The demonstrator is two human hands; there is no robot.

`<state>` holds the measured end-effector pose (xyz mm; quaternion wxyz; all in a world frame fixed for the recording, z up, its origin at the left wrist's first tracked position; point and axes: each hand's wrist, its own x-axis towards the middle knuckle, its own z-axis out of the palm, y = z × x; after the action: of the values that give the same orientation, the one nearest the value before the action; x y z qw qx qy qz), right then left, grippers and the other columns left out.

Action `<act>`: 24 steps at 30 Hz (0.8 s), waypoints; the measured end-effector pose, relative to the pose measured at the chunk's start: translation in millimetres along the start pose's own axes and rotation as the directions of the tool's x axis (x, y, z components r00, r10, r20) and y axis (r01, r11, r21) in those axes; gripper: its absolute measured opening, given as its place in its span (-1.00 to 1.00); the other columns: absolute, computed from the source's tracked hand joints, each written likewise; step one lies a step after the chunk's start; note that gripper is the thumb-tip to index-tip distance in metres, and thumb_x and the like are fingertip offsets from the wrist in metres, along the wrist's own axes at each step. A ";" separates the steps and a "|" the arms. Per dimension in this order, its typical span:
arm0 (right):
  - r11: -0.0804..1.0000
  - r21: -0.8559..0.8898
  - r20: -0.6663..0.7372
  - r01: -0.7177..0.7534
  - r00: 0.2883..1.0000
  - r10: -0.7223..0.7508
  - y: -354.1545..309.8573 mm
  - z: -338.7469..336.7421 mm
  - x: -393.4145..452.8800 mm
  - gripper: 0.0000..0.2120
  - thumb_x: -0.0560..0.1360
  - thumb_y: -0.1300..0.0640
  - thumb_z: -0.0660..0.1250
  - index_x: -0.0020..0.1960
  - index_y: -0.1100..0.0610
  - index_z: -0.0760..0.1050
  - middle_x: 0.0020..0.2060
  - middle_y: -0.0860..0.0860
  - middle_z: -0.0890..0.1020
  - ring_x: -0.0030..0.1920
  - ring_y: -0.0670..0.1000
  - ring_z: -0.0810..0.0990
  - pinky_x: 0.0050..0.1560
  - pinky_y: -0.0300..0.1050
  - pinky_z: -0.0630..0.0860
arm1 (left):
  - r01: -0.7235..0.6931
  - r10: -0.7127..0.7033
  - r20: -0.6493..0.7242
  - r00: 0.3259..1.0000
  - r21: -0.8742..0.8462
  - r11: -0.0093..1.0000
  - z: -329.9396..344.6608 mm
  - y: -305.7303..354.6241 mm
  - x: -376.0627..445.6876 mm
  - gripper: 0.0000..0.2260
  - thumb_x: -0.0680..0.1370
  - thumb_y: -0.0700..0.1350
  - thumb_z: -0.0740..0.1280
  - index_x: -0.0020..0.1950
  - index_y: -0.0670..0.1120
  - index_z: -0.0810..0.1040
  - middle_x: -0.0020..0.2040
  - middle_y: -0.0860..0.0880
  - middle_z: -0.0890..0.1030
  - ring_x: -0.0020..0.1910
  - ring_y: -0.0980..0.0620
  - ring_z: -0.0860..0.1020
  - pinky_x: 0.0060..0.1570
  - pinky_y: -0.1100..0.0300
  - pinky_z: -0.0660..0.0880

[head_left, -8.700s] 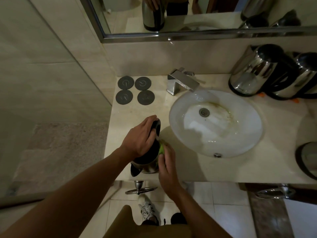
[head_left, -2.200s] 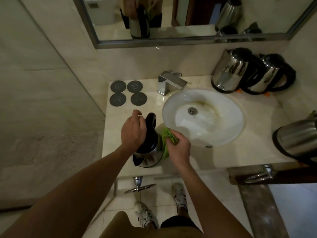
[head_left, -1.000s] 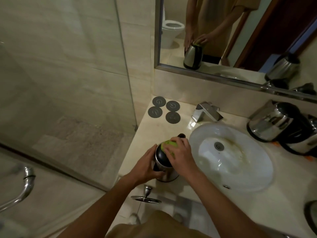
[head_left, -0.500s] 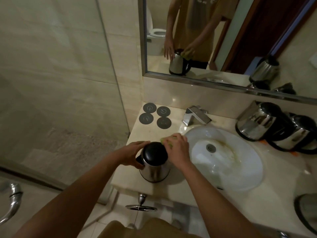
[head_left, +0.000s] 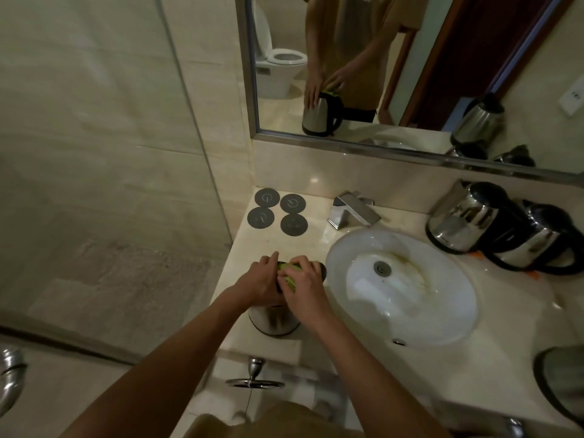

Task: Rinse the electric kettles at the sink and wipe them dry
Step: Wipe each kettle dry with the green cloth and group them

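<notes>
Drying step: at the worktop's [head_left: 316, 241] front-left edge, left hand [head_left: 259, 283] steadies the kettle [head_left: 274, 320], fingers fairly straight; right hand [head_left: 303, 287] pinches the cloth [head_left: 289, 273] on its lid. Next, probably wipe the sides.

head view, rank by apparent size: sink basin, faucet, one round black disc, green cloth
1. sink basin
2. faucet
3. round black disc; the green cloth shows smaller, but the right hand covers most of it, so true order unsure.
</notes>
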<state>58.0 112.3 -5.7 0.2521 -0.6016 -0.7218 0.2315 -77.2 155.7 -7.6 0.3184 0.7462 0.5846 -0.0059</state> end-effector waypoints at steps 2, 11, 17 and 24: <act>1.000 -0.009 0.014 0.002 1.000 -0.002 3.7 -7.4 7.2 -0.82 0.62 0.11 0.28 0.14 0.07 0.63 0.18 0.01 0.47 0.16 0.04 0.33 0.24 -0.08 0.35 | -0.014 0.014 -0.003 1.000 -0.013 1.000 0.4 -2.2 -2.3 0.24 0.15 0.40 0.43 0.59 -0.18 -0.05 0.46 -0.18 0.28 0.40 -0.20 0.31 0.38 -0.05 0.32; 0.811 0.338 0.126 -0.478 0.877 0.464 60.3 -41.9 31.2 -0.75 0.63 0.04 0.27 -0.08 0.19 0.57 -0.15 0.09 0.60 -0.06 0.09 0.57 -0.18 -0.12 0.42 | -0.028 0.028 -0.047 0.998 0.013 1.000 5.0 -8.3 -0.2 0.08 0.14 0.37 0.51 0.50 -0.05 0.16 0.30 -0.05 0.33 0.25 -0.11 0.37 0.26 -0.01 0.46; 0.895 0.300 -0.092 -0.330 0.924 0.371 45.9 -12.8 5.9 -0.79 0.65 0.08 0.22 0.14 0.11 0.60 0.08 -0.01 0.44 0.12 0.08 0.47 0.08 -0.17 0.40 | -0.061 0.062 -0.007 0.998 0.081 0.995 0.9 -7.1 5.4 0.00 0.15 0.35 0.55 0.41 -0.06 0.24 0.22 -0.04 0.33 0.13 -0.06 0.37 0.18 0.03 0.47; 0.995 0.060 -0.072 -0.084 0.994 0.088 24.8 -19.3 -11.9 -0.74 0.66 0.05 0.22 0.22 0.13 0.57 0.15 0.02 0.45 0.07 -0.04 0.36 0.05 -0.20 0.45 | -0.229 0.216 0.106 0.971 0.135 0.964 -12.6 -20.0 13.5 -0.03 0.14 0.32 0.57 0.40 0.00 0.26 0.27 0.01 0.38 0.17 -0.04 0.42 0.24 0.06 0.46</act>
<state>90.8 105.4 -7.7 0.2854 -0.6330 -0.6784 0.2400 -95.1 175.8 -12.1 0.2876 0.8275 0.4800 -0.0469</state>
